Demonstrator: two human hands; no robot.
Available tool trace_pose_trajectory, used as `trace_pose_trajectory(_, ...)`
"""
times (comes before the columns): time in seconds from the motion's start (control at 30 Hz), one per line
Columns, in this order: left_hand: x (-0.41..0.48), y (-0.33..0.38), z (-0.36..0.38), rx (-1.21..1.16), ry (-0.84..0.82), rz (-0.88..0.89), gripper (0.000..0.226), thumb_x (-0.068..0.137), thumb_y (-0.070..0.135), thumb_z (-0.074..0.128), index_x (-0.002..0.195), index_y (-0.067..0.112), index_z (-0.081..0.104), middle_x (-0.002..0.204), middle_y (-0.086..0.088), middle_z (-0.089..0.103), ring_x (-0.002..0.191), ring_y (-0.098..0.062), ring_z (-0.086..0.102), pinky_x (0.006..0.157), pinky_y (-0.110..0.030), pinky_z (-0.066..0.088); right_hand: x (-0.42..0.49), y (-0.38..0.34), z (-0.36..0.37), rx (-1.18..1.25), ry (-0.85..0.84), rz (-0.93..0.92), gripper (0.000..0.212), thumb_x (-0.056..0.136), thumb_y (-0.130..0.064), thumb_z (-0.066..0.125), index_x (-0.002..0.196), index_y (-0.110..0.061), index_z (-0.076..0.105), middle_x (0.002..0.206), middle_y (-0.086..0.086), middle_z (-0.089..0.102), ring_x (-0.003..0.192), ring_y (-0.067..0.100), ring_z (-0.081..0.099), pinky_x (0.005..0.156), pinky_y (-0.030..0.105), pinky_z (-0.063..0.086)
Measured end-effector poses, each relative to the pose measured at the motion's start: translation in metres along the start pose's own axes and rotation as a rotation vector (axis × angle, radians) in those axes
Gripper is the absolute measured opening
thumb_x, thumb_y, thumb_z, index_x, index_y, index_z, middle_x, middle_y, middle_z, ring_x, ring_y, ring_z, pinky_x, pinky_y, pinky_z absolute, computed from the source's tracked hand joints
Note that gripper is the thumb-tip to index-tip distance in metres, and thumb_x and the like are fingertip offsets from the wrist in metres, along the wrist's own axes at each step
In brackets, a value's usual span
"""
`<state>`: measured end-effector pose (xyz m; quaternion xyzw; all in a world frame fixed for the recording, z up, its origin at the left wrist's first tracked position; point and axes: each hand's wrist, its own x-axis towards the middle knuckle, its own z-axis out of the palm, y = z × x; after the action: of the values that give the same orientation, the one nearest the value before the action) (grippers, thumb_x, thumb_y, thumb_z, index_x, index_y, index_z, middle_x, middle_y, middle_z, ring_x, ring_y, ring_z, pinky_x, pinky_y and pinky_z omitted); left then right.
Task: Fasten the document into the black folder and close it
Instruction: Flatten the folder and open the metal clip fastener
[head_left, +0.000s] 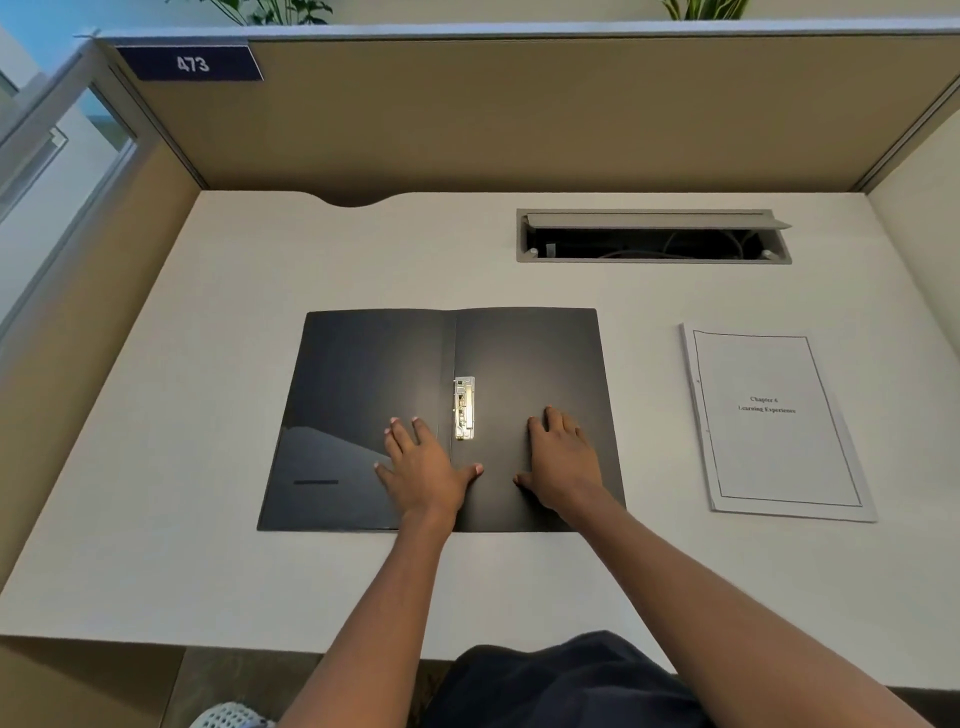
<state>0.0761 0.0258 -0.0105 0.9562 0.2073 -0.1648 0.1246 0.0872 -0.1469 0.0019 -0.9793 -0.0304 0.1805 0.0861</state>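
Note:
The black folder (363, 374) lies open and flat in the middle of the white desk. A metal clip (464, 408) sits just right of its spine. My left hand (423, 470) rests flat, fingers spread, across the spine near the folder's front edge. My right hand (563, 460) lies flat on the right inner cover. Neither hand holds anything. The document (774, 421), a white stack of paper with a framed title page, lies on the desk to the right of the folder, apart from it.
A cable slot (652, 236) with a raised grey lid is set into the desk (208, 415) behind the folder. Tan partition walls (519, 114) enclose the desk at the back and both sides. The desk's front edge runs just above my lap.

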Motion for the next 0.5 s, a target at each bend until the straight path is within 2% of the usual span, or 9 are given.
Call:
trace_pose_trajectory(0.1,0.004,0.002,0.000,-0.016,-0.031,-0.012,0.124,0.073,0.068,0.079,0.163,0.012,0.016,0.172,-0.018,0.008,0.160,-0.037,0.009,0.122,-0.063,0.023,0.008,-0.018,-0.001,0.146,0.080,-0.015,0.075,0.088,-0.050,0.070,0.146,-0.014,0.040,0.153,0.008,0.039,0.141,0.027,0.040,0.111,0.038,0.044)
trace_pose_trajectory(0.2,0.007,0.004,-0.001,-0.020,-0.054,-0.016,0.125,0.072,0.067,0.080,0.163,0.011,0.016,0.172,-0.019,0.008,0.160,-0.038,0.008,0.121,-0.064,0.023,0.022,-0.038,-0.006,0.223,0.117,-0.009,0.081,0.089,-0.053,0.067,0.149,-0.010,0.035,0.151,0.009,0.040,0.140,0.027,0.040,0.111,0.037,0.043)
trace_pose_trajectory(0.37,0.010,0.004,0.001,-0.018,-0.080,-0.012,0.125,0.073,0.067,0.078,0.163,0.010,0.014,0.172,-0.020,0.007,0.159,-0.040,0.007,0.120,-0.065,0.022,0.041,-0.057,-0.004,0.171,0.079,0.087,0.100,0.085,-0.068,0.062,0.152,-0.002,0.030,0.149,0.014,0.040,0.139,0.030,0.038,0.115,0.038,0.040)
trace_pose_trajectory(0.5,0.012,0.005,0.004,-0.019,-0.081,-0.011,0.123,0.074,0.066,0.078,0.162,0.008,0.014,0.171,-0.021,0.007,0.159,-0.041,0.008,0.120,-0.067,0.022,0.046,-0.065,0.003,0.087,0.103,0.128,0.107,0.082,-0.074,0.061,0.152,0.000,0.031,0.145,0.014,0.042,0.134,0.029,0.042,0.111,0.037,0.040)
